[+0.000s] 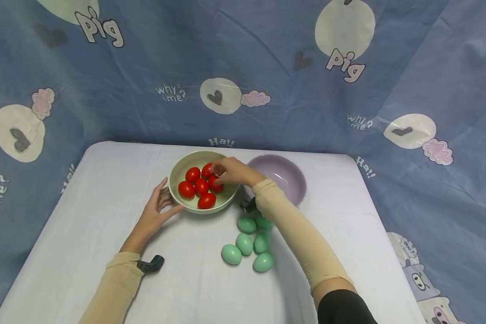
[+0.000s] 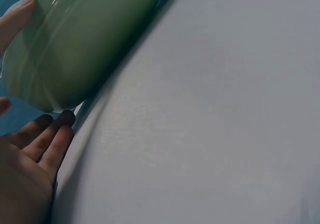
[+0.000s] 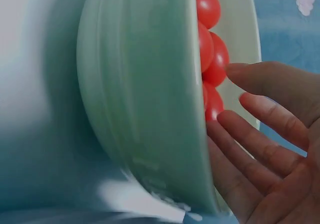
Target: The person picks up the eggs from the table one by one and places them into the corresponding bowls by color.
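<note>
A pale green bowl (image 1: 227, 204) on the white table holds several red eggs (image 1: 206, 200), smooth and glossy. My left hand (image 1: 158, 213) is at the bowl's left side, thumb and fingers spread along its outer wall. In the left wrist view, the thumb lies against the wall and the other fingers are near the bowl's base. Over the bowl's right part is my right hand (image 1: 236, 172), its fingers reaching inside among the red eggs. The right wrist view shows these fingers (image 3: 260, 149) loosely spread, with the thumb tip at a red egg (image 3: 216, 59); nothing is gripped.
A purple bowl (image 1: 285, 173) stands just right of the green one, partly behind the right forearm. Several green eggs (image 1: 244, 243) lie loose on the white table (image 1: 178, 279) in front of the bowls. A blue patterned cloth (image 1: 267, 121) hangs behind the table.
</note>
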`<state>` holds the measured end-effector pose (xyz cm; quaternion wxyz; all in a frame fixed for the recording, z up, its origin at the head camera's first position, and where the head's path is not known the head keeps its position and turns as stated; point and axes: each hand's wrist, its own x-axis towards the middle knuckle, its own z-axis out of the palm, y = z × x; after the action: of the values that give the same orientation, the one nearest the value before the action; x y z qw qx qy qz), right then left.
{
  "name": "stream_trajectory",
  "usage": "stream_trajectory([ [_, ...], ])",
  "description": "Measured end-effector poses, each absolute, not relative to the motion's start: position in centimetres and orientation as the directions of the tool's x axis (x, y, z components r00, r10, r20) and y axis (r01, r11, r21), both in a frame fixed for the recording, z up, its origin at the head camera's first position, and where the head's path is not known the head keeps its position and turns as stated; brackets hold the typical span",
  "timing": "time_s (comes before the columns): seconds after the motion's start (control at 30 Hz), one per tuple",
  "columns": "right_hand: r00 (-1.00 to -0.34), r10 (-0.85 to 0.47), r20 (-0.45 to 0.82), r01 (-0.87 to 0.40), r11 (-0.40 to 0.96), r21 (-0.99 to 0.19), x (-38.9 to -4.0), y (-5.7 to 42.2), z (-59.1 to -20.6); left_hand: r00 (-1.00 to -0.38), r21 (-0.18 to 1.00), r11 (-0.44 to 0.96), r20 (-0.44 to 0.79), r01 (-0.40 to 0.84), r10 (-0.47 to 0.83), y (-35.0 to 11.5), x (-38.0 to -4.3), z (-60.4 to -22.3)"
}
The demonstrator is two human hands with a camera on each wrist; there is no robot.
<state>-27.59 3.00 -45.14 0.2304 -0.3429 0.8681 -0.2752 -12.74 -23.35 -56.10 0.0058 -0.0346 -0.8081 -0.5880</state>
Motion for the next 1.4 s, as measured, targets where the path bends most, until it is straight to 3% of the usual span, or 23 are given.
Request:
stream_trajectory([
  [0.3,-0.713,-0.7,-0.04,-0.442,0.492,-0.75,-26.3,6.7,-45.1,-0.999,0.95,0.312,-0.004,0.009,0.039,-24.0,-10.9,-55.4],
  [0.53,-0.803,-0.589,0.093,-0.408,0.429,-0.806,-24.6,10.8,-45.6,-0.997,0.945,0.322,0.044,0.062,0.063,-24.0,-9.0,-55.0],
  [0.77,-0.913,-0.308,0.266,-0.378,0.397,-0.836,-22.9,17.2,-46.5,-0.99,0.932,0.342,0.088,0.122,0.113,-22.7,-7.7,-54.4],
  [0.9,-0.937,-0.109,0.332,-0.348,0.385,-0.855,-22.2,20.2,-47.5,-0.992,0.929,0.35,0.093,0.119,0.091,-22.1,-7.3,-54.3],
  [1.03,-0.957,0.01,0.29,-0.266,0.373,-0.889,-21.5,22.0,-48.9,-0.991,0.936,0.334,0.086,0.115,0.099,-21.6,-6.9,-54.3],
  [1.23,-0.994,0.036,0.101,-0.086,0.297,-0.951,-20.6,23.6,-52.0,-0.98,0.936,0.325,0.08,0.137,0.183,-19.6,-6.5,-54.2],
  [1.4,-0.999,0.047,0.027,-0.016,0.221,-0.975,-20.1,24.0,-53.6,-0.964,0.935,0.317,0.075,0.156,0.254,-17.1,-6.2,-54.4],
])
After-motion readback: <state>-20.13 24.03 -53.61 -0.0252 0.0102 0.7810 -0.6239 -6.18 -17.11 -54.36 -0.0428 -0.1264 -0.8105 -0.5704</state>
